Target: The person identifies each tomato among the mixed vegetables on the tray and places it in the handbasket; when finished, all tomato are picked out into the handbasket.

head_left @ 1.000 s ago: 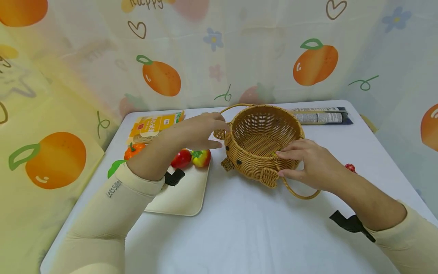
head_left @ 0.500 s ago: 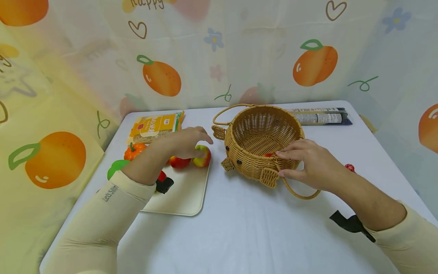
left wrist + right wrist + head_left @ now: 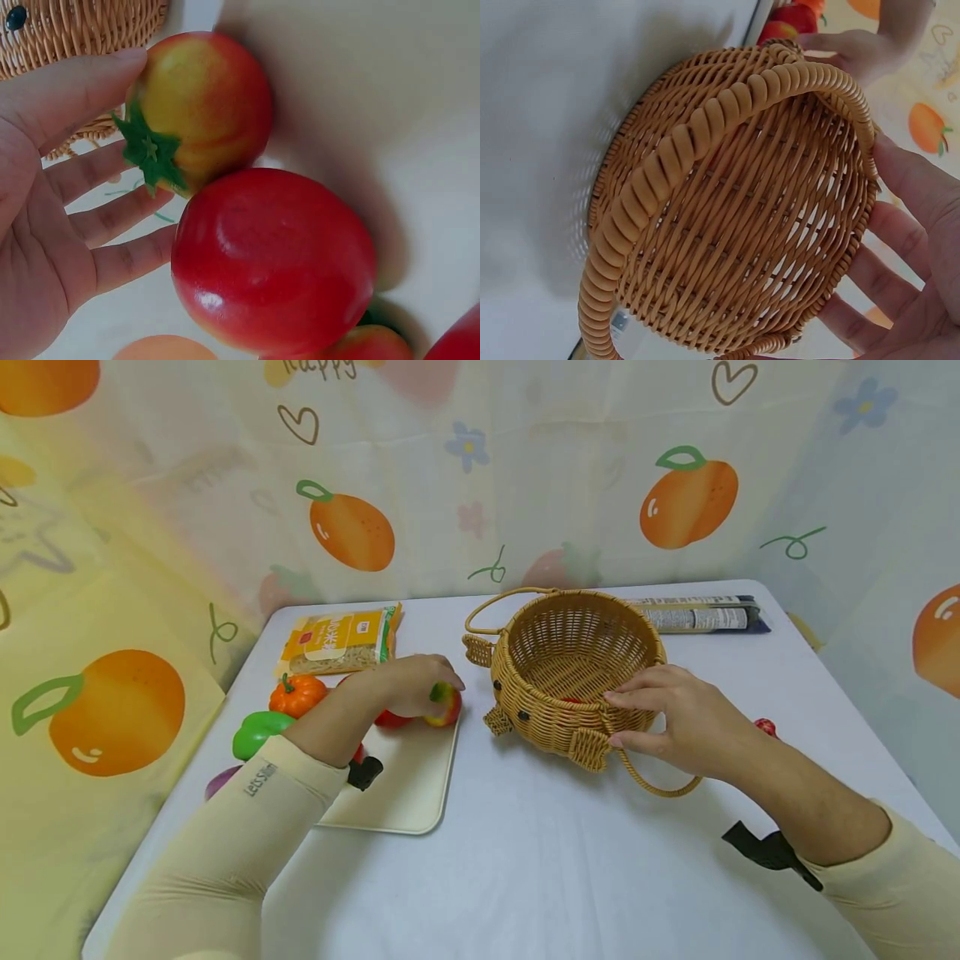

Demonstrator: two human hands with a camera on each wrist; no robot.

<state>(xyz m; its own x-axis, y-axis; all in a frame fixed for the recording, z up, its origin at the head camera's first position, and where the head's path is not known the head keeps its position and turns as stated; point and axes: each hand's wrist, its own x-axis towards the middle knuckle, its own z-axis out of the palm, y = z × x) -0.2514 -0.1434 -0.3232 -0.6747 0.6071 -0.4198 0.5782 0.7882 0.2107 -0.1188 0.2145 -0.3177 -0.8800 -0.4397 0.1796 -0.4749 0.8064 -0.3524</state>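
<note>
My left hand [image 3: 416, 685] is over the cream tray [image 3: 405, 793], its fingers spread around a red-and-yellow toy tomato [image 3: 206, 101] with a green star-shaped calyx. In the left wrist view the thumb lies against this tomato and the other fingers reach behind it. A rounder red toy fruit [image 3: 274, 259] sits beside it, close to the fingertips. My right hand [image 3: 671, 714] rests nearly straight fingers on the near right rim of a woven wicker basket [image 3: 558, 718], which has looped handles and black eyes. A bit of something red [image 3: 572, 700] peeks over the near rim inside.
To the left lie an orange toy pumpkin [image 3: 297, 696], a green toy pepper [image 3: 257, 734] and a purple item [image 3: 221, 782], partly behind my sleeve. A yellow food packet [image 3: 337, 639] is at the back left, dark packages [image 3: 701, 617] at the back right. A small red item [image 3: 766, 727] sits beyond my right wrist.
My left hand has moved from the basket's left rim leftward and down to the tomato on the tray. Something red has appeared inside the basket and shifted slightly left. The right hand stays put.
</note>
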